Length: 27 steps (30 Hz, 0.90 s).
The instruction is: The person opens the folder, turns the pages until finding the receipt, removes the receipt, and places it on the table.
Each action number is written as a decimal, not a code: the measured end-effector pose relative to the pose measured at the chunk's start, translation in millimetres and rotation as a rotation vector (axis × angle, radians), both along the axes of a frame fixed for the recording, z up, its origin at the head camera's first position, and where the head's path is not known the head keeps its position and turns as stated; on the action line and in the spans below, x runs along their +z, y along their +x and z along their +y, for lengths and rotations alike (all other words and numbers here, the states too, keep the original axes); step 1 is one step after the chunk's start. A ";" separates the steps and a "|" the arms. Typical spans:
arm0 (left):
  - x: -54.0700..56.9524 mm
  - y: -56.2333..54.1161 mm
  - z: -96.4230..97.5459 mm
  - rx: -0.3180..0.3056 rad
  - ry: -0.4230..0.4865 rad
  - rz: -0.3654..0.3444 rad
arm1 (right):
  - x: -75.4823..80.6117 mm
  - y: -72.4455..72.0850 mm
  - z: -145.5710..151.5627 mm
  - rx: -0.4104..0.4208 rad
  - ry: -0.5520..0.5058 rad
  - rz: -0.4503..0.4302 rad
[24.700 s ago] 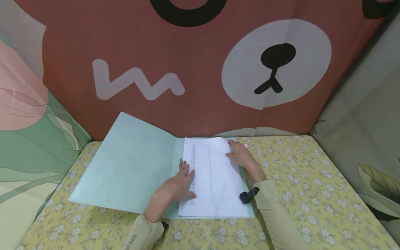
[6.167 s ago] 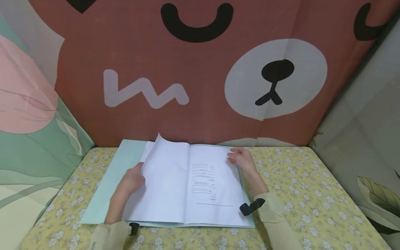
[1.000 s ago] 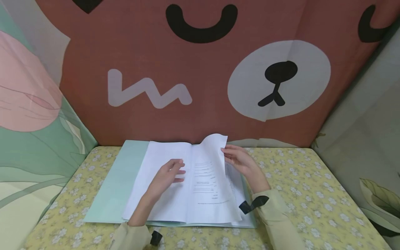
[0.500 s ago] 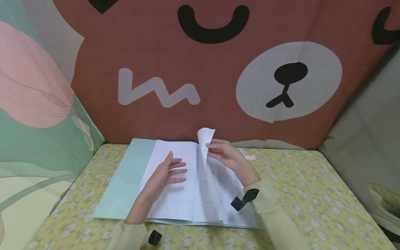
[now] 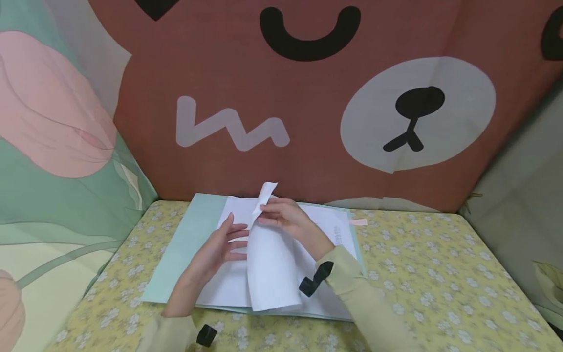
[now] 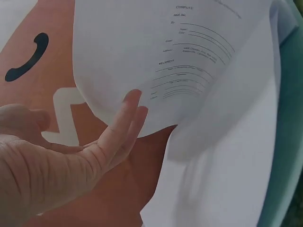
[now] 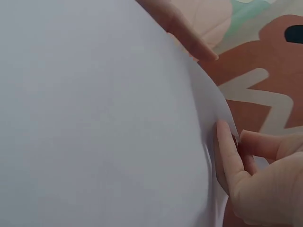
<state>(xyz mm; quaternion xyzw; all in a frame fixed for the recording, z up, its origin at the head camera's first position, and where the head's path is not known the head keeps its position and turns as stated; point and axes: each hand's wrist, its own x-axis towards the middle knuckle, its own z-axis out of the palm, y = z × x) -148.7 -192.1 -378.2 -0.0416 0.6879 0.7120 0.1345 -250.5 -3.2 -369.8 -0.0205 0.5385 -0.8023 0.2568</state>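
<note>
At lower centre, a curled sheet [image 5: 272,274] is pinched by the right hand [image 5: 288,219]; the left hand [image 5: 215,250] is held straight-fingered nearby. Probably light and easily creased, it is best held by its edge.

The right hand [image 7: 262,187] pinches a white sheet [image 7: 104,113].

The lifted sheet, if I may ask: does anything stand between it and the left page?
Yes: the left hand, fingers spread, is over the left page, beside the lifted sheet. Nothing else visible stands between them.
</note>
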 end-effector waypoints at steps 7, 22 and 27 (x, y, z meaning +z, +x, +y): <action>-4.5 2.6 -6.5 -0.005 -0.077 -0.028 | -9.9 -0.4 -23.8 -0.006 0.032 -0.017; -16.5 6.0 -10.6 0.038 -0.281 0.027 | -20.1 4.0 -42.0 0.025 0.087 0.002; -16.4 7.1 -19.0 0.062 -0.415 0.066 | -7.3 7.8 -27.1 0.065 0.181 0.164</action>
